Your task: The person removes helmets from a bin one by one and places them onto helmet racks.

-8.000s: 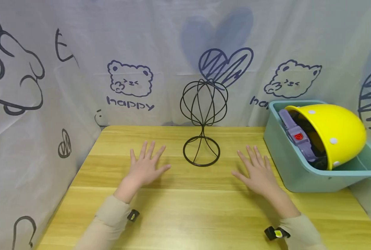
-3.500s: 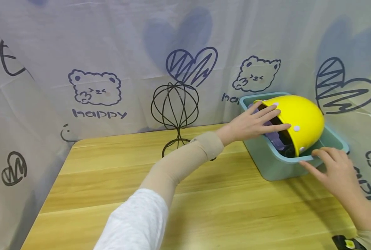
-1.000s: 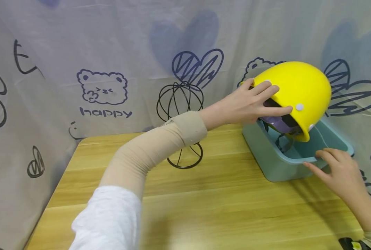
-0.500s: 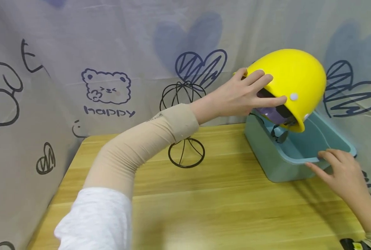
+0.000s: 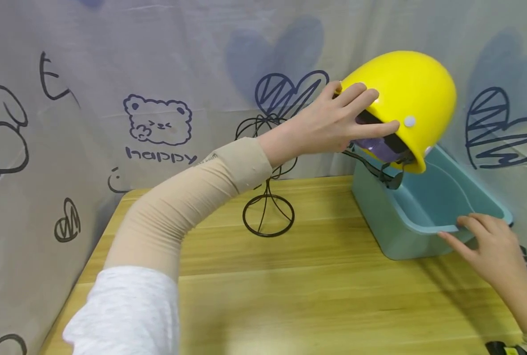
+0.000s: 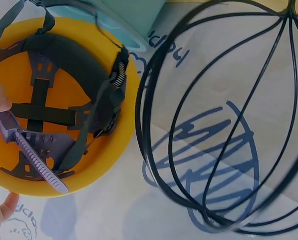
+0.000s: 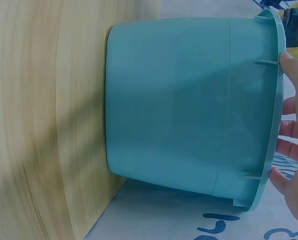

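Note:
In the head view, my left hand (image 5: 341,118) grips a yellow hard hat (image 5: 405,88) by its edge, thumb and fingers around the brim, holding it above the bin. The left wrist view looks into the hat's underside, with its purple adjuster band (image 6: 31,155) and dark suspension straps (image 6: 44,112). A black chin strap (image 5: 392,180) dangles below the hat. My right hand (image 5: 496,246) grips the near rim of the teal plastic bin (image 5: 379,217), fingers over the inside and thumb outside. The bin stands on the table, as the right wrist view also shows.
A black wire stand (image 5: 269,217) with a round cage top and ring base stands at the table's back, partly behind my left forearm. The wooden table (image 5: 290,296) stretches in front. A printed white cloth (image 5: 192,59) hangs behind and at the sides.
My left hand reached across to the hard hat, gripped it and lifted it up out of the bin, moving slightly left. My right hand moved onto the bin's rim and stays there.

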A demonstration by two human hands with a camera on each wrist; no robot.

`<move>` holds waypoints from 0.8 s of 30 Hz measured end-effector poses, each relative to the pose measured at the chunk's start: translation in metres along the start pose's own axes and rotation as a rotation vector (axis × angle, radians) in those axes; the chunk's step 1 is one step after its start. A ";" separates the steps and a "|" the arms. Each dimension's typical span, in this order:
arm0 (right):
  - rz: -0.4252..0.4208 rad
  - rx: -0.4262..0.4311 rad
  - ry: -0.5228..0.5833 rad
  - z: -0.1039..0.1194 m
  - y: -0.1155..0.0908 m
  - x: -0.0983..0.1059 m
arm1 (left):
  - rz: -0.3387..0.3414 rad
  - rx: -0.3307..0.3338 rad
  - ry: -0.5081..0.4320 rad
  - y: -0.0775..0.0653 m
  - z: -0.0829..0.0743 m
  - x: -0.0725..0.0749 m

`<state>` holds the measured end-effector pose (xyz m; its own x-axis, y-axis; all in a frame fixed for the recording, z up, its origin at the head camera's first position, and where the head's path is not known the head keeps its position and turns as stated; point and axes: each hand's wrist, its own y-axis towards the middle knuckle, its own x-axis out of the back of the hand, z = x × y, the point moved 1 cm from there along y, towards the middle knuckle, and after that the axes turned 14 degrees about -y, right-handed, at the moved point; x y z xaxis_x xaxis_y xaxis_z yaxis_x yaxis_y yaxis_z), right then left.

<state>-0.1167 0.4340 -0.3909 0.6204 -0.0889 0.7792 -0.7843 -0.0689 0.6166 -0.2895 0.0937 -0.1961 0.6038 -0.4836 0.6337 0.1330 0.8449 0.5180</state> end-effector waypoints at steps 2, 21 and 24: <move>0.003 -0.003 0.000 0.000 0.000 0.000 | 0.014 0.010 -0.001 -0.001 0.003 0.003; 0.013 -0.011 0.009 -0.001 -0.002 0.001 | 0.095 0.050 0.025 -0.026 0.028 0.013; 0.012 -0.012 0.011 -0.001 -0.002 0.000 | 0.086 0.058 0.041 -0.031 0.032 0.014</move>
<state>-0.1150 0.4352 -0.3916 0.6110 -0.0792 0.7877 -0.7916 -0.0558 0.6084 -0.3099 0.0530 -0.1850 0.6430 -0.3993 0.6535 0.0349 0.8677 0.4959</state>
